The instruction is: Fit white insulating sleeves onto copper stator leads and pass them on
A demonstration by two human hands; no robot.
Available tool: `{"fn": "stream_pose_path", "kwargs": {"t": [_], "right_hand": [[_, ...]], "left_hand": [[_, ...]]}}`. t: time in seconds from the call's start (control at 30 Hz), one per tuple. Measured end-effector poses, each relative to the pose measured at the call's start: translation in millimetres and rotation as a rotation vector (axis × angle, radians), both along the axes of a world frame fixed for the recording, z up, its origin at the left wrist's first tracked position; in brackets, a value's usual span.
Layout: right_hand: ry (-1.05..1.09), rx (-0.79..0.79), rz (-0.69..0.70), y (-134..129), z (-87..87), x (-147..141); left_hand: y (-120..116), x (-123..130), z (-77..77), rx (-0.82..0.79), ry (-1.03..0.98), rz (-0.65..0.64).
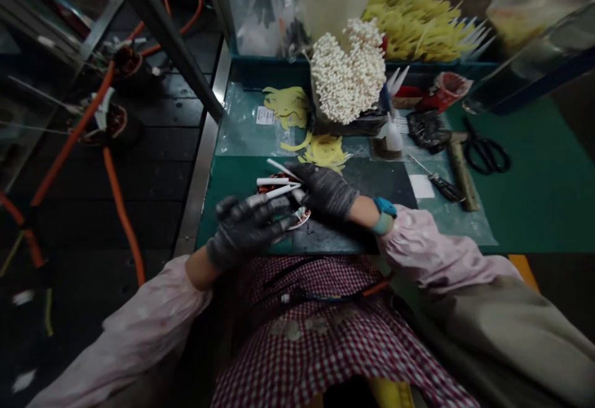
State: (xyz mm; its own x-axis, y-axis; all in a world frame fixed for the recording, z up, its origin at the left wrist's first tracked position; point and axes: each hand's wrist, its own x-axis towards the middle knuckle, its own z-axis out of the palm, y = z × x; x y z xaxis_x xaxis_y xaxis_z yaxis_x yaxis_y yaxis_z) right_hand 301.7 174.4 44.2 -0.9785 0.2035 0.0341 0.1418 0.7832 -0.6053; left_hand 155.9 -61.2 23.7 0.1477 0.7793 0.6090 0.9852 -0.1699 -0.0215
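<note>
A round part wound with copper-red wire [266,189], which looks like a motor stator, lies on the green worktop near its front edge. Several thin white tubes [273,181] stick out of it to the left. My right hand [328,188], in a dark grey glove, reaches over from the right with its fingers closed around the right ends of these tubes. My left hand [248,227], gloved the same way, is on the near left side, its fingers stretched out along the part. The hands hide most of the part; a pale curved rim [301,218] shows between them.
Yellow strips [324,150] lie just behind my hands, by a box of white-tipped sticks [348,73]. On the right are a hammer [462,172], a screwdriver [446,186] and black scissors [486,150]. Wound parts with orange sleeves [111,116] stand on the dark conveyor at left.
</note>
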Motion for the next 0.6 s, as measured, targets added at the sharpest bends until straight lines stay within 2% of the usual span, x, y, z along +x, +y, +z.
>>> {"fn": "stream_pose_path", "kwargs": {"t": [0.07,0.13,0.2,0.27,0.37,0.43,0.53,0.6], "right_hand": [[-0.005,-0.057,0.181,9,0.7,-20],[0.031,-0.147,0.299,18,4.2,-35],[0.082,-0.226,0.302,26,8.0,-35],[0.12,-0.268,0.238,30,9.9,-22],[0.154,-0.287,0.212,31,7.5,9],[0.19,-0.164,0.142,31,5.3,21],[0.239,0.107,-0.105,37,9.4,21],[0.263,0.209,-0.271,50,18.3,13]], "left_hand": [[-2,-15,5.1,0.005,0.054,-0.069],[1,-27,9.1,-0.02,0.067,-0.189],[8,-32,10.4,-0.077,0.025,-0.308],[12,-30,8.7,-0.1,-0.022,-0.344],[12,-13,3.3,-0.064,-0.034,-0.266],[11,4,0.3,-0.077,-0.039,-0.171],[13,33,-2.8,-0.102,-0.066,0.037],[16,48,-5.6,-0.079,-0.075,0.138]]}}
